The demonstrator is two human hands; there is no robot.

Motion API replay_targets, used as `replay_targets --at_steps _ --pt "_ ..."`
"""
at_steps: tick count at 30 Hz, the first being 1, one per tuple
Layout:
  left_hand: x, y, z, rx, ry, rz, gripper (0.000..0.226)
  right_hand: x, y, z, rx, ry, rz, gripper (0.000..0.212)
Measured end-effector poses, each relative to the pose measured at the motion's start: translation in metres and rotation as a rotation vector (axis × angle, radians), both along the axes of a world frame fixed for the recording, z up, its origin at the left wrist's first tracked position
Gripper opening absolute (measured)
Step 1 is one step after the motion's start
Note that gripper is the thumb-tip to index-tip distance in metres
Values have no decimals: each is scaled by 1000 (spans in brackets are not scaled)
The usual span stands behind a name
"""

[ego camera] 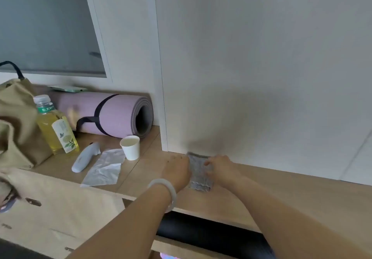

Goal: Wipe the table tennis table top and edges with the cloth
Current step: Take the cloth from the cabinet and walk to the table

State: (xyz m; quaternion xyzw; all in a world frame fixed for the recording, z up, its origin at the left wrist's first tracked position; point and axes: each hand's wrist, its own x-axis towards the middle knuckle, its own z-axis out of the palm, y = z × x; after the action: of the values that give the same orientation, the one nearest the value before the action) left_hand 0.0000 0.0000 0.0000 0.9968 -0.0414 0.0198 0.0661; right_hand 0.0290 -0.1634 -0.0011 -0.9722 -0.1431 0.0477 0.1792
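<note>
A grey textured cloth (pixel 199 173) lies folded on a light wooden surface (pixel 281 190) right against a white wall panel. My left hand (pixel 177 171), with a pale bangle on its wrist, holds the cloth's left edge. On the cloth's right side, my right hand (pixel 221 168) grips the fabric with curled fingers. Both forearms reach in from the bottom of the view. No table tennis table shows in this frame.
To the left lie a clear plastic wrapper (pixel 104 168), a white paper cup (pixel 130 147), a pale handheld device (pixel 85 157), a bottle of yellow drink (pixel 56 126), a rolled purple mat (pixel 108 113) and a khaki bag (pixel 16 122). A dark gap (pixel 211 232) opens below the surface.
</note>
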Motion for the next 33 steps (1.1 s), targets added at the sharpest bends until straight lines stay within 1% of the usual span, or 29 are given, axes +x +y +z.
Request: replay_targets --at_steps 3,6,8,10,11,14,15,18,20,22,23,25,27,29,31,33 --pt "38 17 -12 -36 57 -53 46 29 22 -10 -82 32 17 55" --pt "64 23 -22 -118 133 -132 64 47 28 -22 -158 82 -15 71" --pt "76 26 -29 -221 173 -113 72 56 27 -30 -216 81 -46 81" --pt "83 27 -35 -320 215 -78 74 61 27 -35 -190 104 -70 85" --pt "87 27 -39 -360 235 -86 71 64 26 -38 -154 130 -75 83" --pt "90 29 -48 -473 222 -196 36 67 22 -45 -10 209 -46 69" --pt "87 31 -50 -477 204 -238 29 66 20 -46 18 206 -30 62" --pt "77 37 -55 -416 124 -291 25 56 16 -48 46 118 3 35" --pt "66 39 -57 -413 92 -275 23 46 17 -46 65 66 46 24" --pt "52 42 -60 -448 68 -240 19 35 22 -44 93 80 101 16" --pt "43 44 -61 -478 68 -205 17 29 24 -44 129 114 132 16" --pt "22 49 -63 -514 79 -125 19 16 31 -43 214 185 186 23" --pt "-3 55 -62 -415 55 -79 22 3 37 -45 237 191 239 26" --pt "-38 61 -58 -348 34 9 25 -14 44 -49 203 180 281 32" --pt "-83 64 -54 -396 13 134 27 -31 55 -53 237 187 332 35" --pt "-135 64 -53 -540 -22 295 20 -53 69 -54 266 189 401 28"
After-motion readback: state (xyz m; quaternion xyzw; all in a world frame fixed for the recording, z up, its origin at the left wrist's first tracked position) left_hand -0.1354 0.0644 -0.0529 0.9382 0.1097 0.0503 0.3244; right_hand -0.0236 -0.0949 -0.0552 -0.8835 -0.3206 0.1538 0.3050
